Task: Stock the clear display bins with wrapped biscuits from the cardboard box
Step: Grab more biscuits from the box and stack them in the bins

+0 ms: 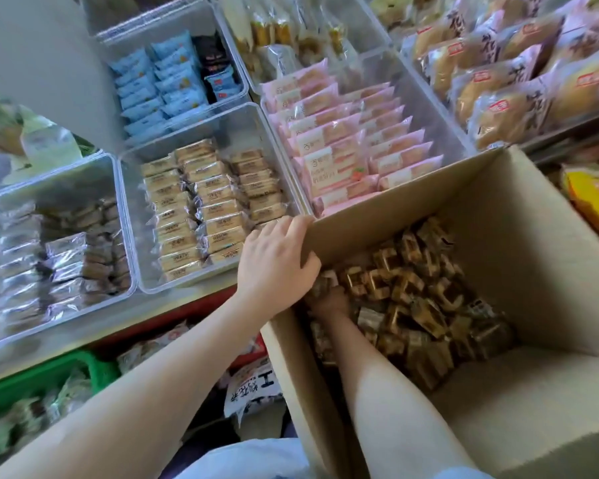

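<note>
A big cardboard box (519, 236) stands open at the lower right, its bottom covered with brown wrapped biscuits (415, 299). My left hand (277, 261) grips the box's near-left corner, fingers curled over the rim. Deep in that corner, my right hand (329, 299) is buried among the biscuits, its fingers hidden by the packets and by my left hand. Left of the box sits a clear bin (132, 243) with three rows of beige wrapped biscuits (201, 209). Further left, another clear bin (118, 188) holds dark biscuits in shiny wrappers (66, 257).
Behind the box, a clear bin holds pink packets (346, 146); a bin of blue packets (156, 84) stands at the back left. Wrapped buns (505, 81) fill the right shelf. A green crate (49, 382) and loose bags lie below the shelf edge.
</note>
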The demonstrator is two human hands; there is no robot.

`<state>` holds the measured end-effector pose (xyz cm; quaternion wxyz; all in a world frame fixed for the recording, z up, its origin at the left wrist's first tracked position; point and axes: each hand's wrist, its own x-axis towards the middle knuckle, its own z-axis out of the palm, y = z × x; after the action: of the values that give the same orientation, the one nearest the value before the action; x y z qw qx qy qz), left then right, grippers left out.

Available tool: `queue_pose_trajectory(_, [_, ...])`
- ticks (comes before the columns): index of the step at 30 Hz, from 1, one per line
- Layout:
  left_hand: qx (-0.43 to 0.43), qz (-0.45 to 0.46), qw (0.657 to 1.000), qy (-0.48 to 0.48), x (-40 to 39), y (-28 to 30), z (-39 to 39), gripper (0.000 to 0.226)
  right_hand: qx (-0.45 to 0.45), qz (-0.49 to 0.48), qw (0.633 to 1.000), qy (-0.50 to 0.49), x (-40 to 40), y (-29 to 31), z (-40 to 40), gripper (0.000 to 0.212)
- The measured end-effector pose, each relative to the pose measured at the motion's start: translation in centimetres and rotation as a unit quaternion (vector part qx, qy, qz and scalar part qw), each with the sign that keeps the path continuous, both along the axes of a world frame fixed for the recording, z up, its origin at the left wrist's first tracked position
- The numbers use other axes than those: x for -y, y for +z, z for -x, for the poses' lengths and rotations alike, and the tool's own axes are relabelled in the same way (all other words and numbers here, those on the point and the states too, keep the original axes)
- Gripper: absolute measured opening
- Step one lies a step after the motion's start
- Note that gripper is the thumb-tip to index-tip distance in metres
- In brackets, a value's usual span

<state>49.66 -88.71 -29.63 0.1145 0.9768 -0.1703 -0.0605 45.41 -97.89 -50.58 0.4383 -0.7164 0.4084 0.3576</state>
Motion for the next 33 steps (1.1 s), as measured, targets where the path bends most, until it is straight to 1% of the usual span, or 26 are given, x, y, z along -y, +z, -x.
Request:
queue_pose_trajectory(1, [0.002,-0.001,1.000,0.001,0.0,0.0,-0.1,0.047,0.006,-0.017,1.000,0.010,0.5,0.3,-0.2,0.093])
queue_pose_trajectory(2, [0.003,-0.002,1.000,0.003,0.0,-0.1,-0.2,0.046,0.020,-0.029,0.999,-0.010,1.0,0.8,-0.6,0.081])
queue_pose_trajectory(3, [0.003,0.000,1.000,0.006,0.0,-0.1,-0.3,0.044,0.036,-0.048,0.997,-0.058,1.6,2.7,-0.8,0.074])
queue_pose_trajectory(4, [0.002,0.001,1.000,0.010,0.0,-0.1,-0.4,0.043,0.049,-0.076,0.990,-0.108,2.2,3.9,-0.9,0.071])
queue_pose_trajectory(5, [0.002,0.004,1.000,0.014,0.2,0.0,-0.5,0.041,0.067,-0.109,0.979,-0.156,3.0,5.2,-0.8,0.070])
queue_pose_trajectory(7, [0.002,0.013,1.000,0.024,0.5,0.2,-0.3,0.040,0.103,-0.167,0.958,-0.209,4.4,7.6,-0.4,0.058])
queue_pose_trajectory(8, [-0.008,0.023,0.999,0.034,0.5,0.2,-0.3,0.041,0.105,-0.198,0.947,-0.229,4.9,9.0,-0.2,0.051])
queue_pose_trajectory(10, [-0.040,0.056,0.997,0.047,0.4,0.7,-0.1,0.044,0.108,-0.263,0.917,-0.279,5.4,12.7,0.5,0.047])
queue_pose_trajectory(12, [-0.072,0.093,0.992,0.045,0.3,1.6,0.2,0.047,0.131,-0.338,0.882,-0.301,5.7,15.9,1.2,0.046])
queue_pose_trajectory(13, [-0.099,0.129,0.986,0.043,0.2,2.6,0.2,0.047,0.150,-0.370,0.868,-0.295,5.6,17.5,1.5,0.046])
queue_pose_trajectory(14, [-0.149,0.194,0.968,0.059,0.0,3.5,0.1,0.046,0.171,-0.400,0.857,-0.275,5.4,18.8,1.5,0.046])
queue_pose_trajectory(15, [-0.220,0.281,0.931,0.079,-0.5,4.7,0.2,0.042,0.190,-0.418,0.853,-0.249,4.7,20.6,1.6,0.045])
queue_pose_trajectory(16, [-0.293,0.375,0.874,0.100,-1.3,5.5,0.2,0.035,0.204,-0.432,0.848,-0.230,3.8,22.2,1.5,0.044])
queue_pose_trajectory(17, [-0.327,0.443,0.829,0.091,-2.6,6.3,0.2,0.030,0.214,-0.433,0.849,-0.214,2.6,23.5,1.3,0.044])
queue_pose_trajectory(19, [-0.332,0.504,0.795,0.068,-6.3,6.9,0.3,0.032,0.228,-0.430,0.858,-0.166,-0.4,25.4,0.6,0.047])
queue_pose_trajectory(20, [-0.331,0.531,0.776,0.081,-8.6,7.0,0.4,0.031,0.232,-0.426,0.865,-0.128,-2.3,26.0,0.1,0.050])
queue_pose_trajectory(21, [-0.337,0.559,0.750,0.110,-11.1,7.2,0.5,0.030,0.237,-0.414,0.875,-0.083,-4.6,26.6,-0.4,0.053])
queue_pose_trajectory(22, [-0.329,0.575,0.735,0.144,-14.0,7.2,0.5,0.032,0.242,-0.387,0.889,-0.042,-7.1,26.7,-0.8,0.056])
queue_pose_trajectory(23, [-0.309,0.582,0.732,0.175,-17.0,7.3,0.6,0.039,0.248,-0.358,0.900,-0.018,-9.9,26.7,-1.3,0.060])
queue_pose_trajectory(25, [-0.250,0.554,0.765,0.214,-23.6,6.9,0.9,0.052,0.270,-0.309,0.912,0.005,-16.3,26.1,-1.7,0.070])
queue_pose_trajectory(26, [-0.226,0.532,0.782,0.234,-27.1,6.5,1.2,0.052,0.286,-0.288,0.914,0.028,-19.6,25.9,-1.9,0.066])
queue_pose_trajectory(28, [-0.188,0.491,0.804,0.279,-34.1,5.6,2.1,0.040,0.312,-0.244,0.911,0.111,-26.6,25.3,-2.1,0.040])
queue_pose_trajectory(29, [-0.174,0.484,0.804,0.300,-37.6,5.0,2.7,0.031,0.317,-0.232,0.907,0.151,-30.2,24.9,-2.2,0.028])
queue_pose_trajectory(30, [-0.160,0.483,0.796,0.327,-41.2,4.2,3.2,0.021,0.318,-0.226,0.902,0.186,-33.7,24.6,-2.3,0.018])
queue_pose_trajectory(31, [-0.147,0.497,0.777,0.357,-44.7,3.4,3.7,0.016,0.315,-0.221,0.896,0.222,-37.0,24.4,-2.5,0.013])
queue_pose_trajectory(33, [-0.116,0.501,0.737,0.439,-51.9,1.6,4.8,0.019,0.303,-0.214,0.888,0.270,-43.1,23.3,-3.1,0.008])
